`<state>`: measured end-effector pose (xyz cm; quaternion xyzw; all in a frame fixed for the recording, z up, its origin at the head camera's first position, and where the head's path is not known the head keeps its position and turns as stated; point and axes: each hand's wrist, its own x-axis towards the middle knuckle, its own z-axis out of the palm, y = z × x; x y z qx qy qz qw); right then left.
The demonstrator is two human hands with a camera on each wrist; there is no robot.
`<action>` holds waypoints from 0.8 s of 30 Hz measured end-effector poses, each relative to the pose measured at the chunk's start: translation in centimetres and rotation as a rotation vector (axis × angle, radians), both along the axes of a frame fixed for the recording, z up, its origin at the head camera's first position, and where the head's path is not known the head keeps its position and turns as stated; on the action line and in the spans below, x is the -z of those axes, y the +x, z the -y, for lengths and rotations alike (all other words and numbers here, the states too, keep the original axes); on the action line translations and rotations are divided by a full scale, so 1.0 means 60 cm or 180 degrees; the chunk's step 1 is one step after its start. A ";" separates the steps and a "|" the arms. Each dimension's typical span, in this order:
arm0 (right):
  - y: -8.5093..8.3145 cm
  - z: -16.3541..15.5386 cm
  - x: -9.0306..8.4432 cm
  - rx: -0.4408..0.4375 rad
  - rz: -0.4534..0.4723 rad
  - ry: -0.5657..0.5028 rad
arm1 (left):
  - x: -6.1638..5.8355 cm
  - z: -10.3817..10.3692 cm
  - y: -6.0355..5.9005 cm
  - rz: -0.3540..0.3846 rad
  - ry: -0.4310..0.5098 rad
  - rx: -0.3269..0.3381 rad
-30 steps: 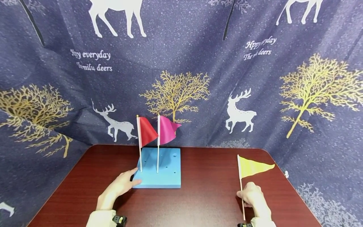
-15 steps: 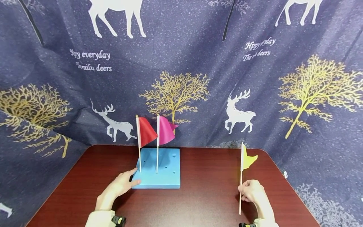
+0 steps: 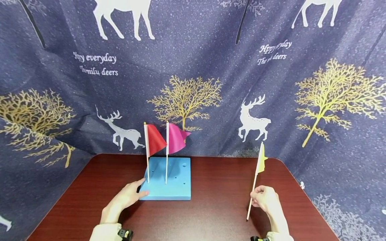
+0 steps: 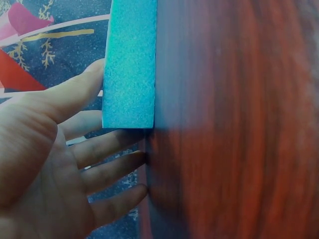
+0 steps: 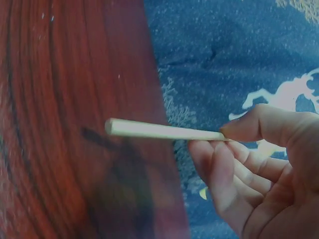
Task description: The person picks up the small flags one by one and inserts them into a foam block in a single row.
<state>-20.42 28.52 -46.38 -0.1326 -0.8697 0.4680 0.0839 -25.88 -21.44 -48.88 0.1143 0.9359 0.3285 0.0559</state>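
My left hand [image 3: 124, 198] rests at the left edge of a light blue board [image 3: 176, 188], its thumb on the front left corner and its fingers stretched along the side. A red flag [image 3: 155, 142] and a pink flag [image 3: 175, 140] stand upright on thin sticks in this board. At the right, my right hand [image 3: 266, 198] pinches the stick of a yellow pennant flag [image 3: 261, 163] between thumb and fingertips. The stick leans, its lower end toward the left. In the right wrist view, the bare end of the wooden stick [image 5: 159, 130] points out over the table.
Several small holes show in the board's top. The dark red wooden table [image 3: 215, 197] carries it, left of centre. Behind the table hangs a blue cloth [image 3: 205, 57] printed with white deer and golden trees.
My right hand has lifted the yellow flag slightly and turned it, so its stick now tilts right at the top and its cloth shows narrower. The left hand keeps its place on the board.
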 end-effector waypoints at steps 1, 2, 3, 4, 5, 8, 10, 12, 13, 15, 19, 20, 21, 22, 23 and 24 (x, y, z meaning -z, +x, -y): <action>0.000 0.004 -0.003 0.0002 -0.0029 0.0001 | 0.000 0.000 0.000 -0.0003 0.0001 0.0004; -0.001 0.009 -0.006 0.0000 -0.0055 0.0011 | -0.001 0.000 0.000 -0.0004 0.0003 0.0004; -0.001 0.013 -0.009 -0.0005 -0.0079 0.0032 | -0.001 0.000 -0.001 -0.0001 0.0007 0.0004; -0.002 0.017 -0.011 -0.0012 -0.0108 0.0036 | -0.001 0.000 -0.001 0.0004 0.0002 0.0003; -0.003 0.022 -0.013 -0.0024 -0.0135 0.0033 | 0.000 0.000 -0.001 0.0001 -0.0003 0.0001; -0.006 0.036 -0.017 -0.0051 -0.0203 0.0082 | 0.001 0.001 -0.001 -0.0001 -0.0014 0.0000; -0.008 0.045 -0.020 -0.0056 -0.0250 0.0159 | 0.001 0.001 -0.002 -0.0001 -0.0018 -0.0002; -0.009 0.053 -0.022 -0.0055 -0.0291 0.0241 | 0.001 0.001 -0.002 -0.0004 -0.0018 0.0001; -0.010 0.058 -0.023 -0.0056 -0.0312 0.0276 | 0.001 0.002 -0.001 -0.0003 -0.0016 0.0001; -0.011 0.066 -0.025 -0.0054 -0.0366 0.0341 | 0.002 0.002 -0.002 -0.0003 -0.0013 0.0002; -0.012 0.083 -0.027 -0.0074 -0.0465 0.0335 | 0.003 0.002 -0.002 -0.0013 -0.0010 0.0009; -0.012 0.087 -0.027 -0.0080 -0.0489 0.0327 | 0.003 0.002 -0.002 -0.0015 -0.0009 0.0010; -0.013 0.091 -0.026 -0.0084 -0.0518 0.0335 | 0.003 0.002 -0.003 -0.0022 -0.0011 0.0014; -0.014 0.095 -0.026 -0.0084 -0.0560 0.0374 | 0.003 0.002 -0.003 -0.0031 -0.0011 0.0013; -0.016 0.100 -0.024 -0.0078 -0.0604 0.0430 | 0.003 0.002 -0.002 -0.0036 -0.0011 0.0013; -0.017 0.104 -0.023 -0.0073 -0.0649 0.0490 | 0.003 0.002 -0.002 -0.0037 -0.0010 0.0011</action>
